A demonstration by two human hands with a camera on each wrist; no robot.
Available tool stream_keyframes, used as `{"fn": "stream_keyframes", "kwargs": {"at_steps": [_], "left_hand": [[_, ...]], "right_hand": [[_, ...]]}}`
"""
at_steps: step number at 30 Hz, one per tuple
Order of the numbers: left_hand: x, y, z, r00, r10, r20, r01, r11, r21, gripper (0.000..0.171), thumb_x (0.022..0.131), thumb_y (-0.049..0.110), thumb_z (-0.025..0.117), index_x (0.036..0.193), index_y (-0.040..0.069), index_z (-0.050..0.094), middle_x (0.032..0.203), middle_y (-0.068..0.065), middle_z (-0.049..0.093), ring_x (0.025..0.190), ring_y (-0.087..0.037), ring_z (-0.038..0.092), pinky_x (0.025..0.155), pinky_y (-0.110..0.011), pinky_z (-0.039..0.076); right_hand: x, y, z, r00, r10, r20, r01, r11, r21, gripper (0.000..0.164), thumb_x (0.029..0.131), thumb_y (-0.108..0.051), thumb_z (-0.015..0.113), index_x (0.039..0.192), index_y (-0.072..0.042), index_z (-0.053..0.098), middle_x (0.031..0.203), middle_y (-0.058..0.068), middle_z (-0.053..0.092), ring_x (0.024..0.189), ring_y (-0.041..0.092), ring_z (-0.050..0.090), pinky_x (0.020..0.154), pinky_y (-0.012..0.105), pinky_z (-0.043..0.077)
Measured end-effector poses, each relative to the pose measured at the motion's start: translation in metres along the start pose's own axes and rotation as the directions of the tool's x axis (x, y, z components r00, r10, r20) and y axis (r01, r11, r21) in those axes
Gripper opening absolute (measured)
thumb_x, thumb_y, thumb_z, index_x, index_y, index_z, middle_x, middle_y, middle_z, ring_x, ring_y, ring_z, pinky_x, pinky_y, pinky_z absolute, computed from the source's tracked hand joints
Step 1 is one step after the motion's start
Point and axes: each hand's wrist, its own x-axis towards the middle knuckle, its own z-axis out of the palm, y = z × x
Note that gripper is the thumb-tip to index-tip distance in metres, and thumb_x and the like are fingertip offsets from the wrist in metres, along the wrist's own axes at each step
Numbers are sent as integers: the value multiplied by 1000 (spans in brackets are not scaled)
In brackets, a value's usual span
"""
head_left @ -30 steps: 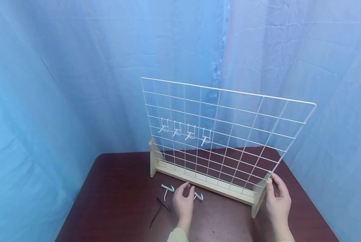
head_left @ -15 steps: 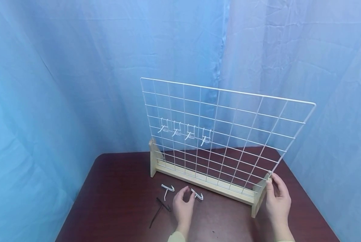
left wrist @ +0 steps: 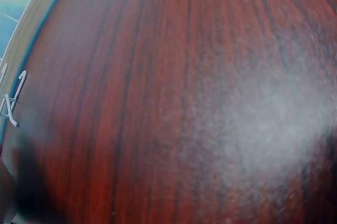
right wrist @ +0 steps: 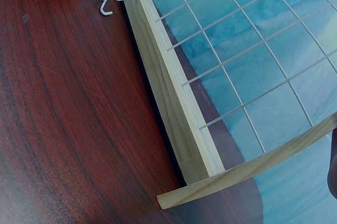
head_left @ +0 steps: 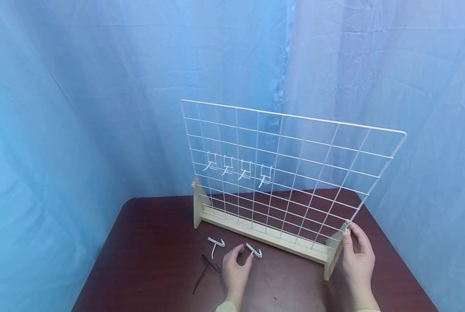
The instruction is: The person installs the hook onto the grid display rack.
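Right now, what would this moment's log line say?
left hand: at rightmost loose white wire hook, contact unclear | right hand: gripping pale wooden stand, right end | white wire grid: four white hooks hung

Soft, even light fills the head view. In the left wrist view, hazy glare whitens the tabletop (left wrist: 168, 108) well apart from the left fingers (head_left: 233, 252); blurred shadow darkens it beside them.

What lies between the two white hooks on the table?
In the head view, the left hand reaches into the gap between the left hook and the right hook; no other object shows there.
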Motion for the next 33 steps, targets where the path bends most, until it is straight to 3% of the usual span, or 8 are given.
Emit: {"fn": "stream_keyframes", "kwargs": {"at_steps": [14, 24, 28, 33], "left_hand": [[0, -12, -2, 984, 165, 69, -171, 980, 105, 48, 64, 19, 93, 107, 11, 75, 103, 0, 73, 98, -22, 65, 88, -39, 50], [2, -17, -7, 954, 262, 146, -283, 947, 149, 51, 60, 22, 94, 107, 11, 76, 109, -1, 73, 103, -23, 63, 92, -40, 49], [1, -17, -8, 950, 261, 169, -289, 942, 172, 53, 60, 24, 94, 108, 12, 76, 111, -1, 72, 106, -24, 63, 93, -42, 49], [0, -16, -7, 959, 226, 172, -258, 946, 195, 51, 60, 26, 94, 106, 13, 77, 111, 0, 72, 109, -25, 62, 95, -43, 48]], "right_hand": [[0, 1, 0, 1000, -13, -4, 13, 1000, 26, 31, 100, -3, 57, 130, 2, 59, 125, -16, 57, 117, -3, 53, 100, 13, 40], [0, 0, 0, 1000, -16, -13, 16, 1000, 23, 32, 98, 4, 56, 129, 9, 57, 123, -18, 56, 114, -6, 52, 99, 14, 41], [1, 1, 1, 1000, -19, -9, 19, 1000, 17, 31, 98, 3, 56, 129, 8, 58, 124, -19, 55, 115, -6, 52, 100, 14, 41], [0, 1, 0, 1000, -13, -5, 13, 1000, 8, 32, 99, -2, 57, 130, 3, 59, 126, -16, 56, 116, -4, 52, 99, 14, 42]]}}
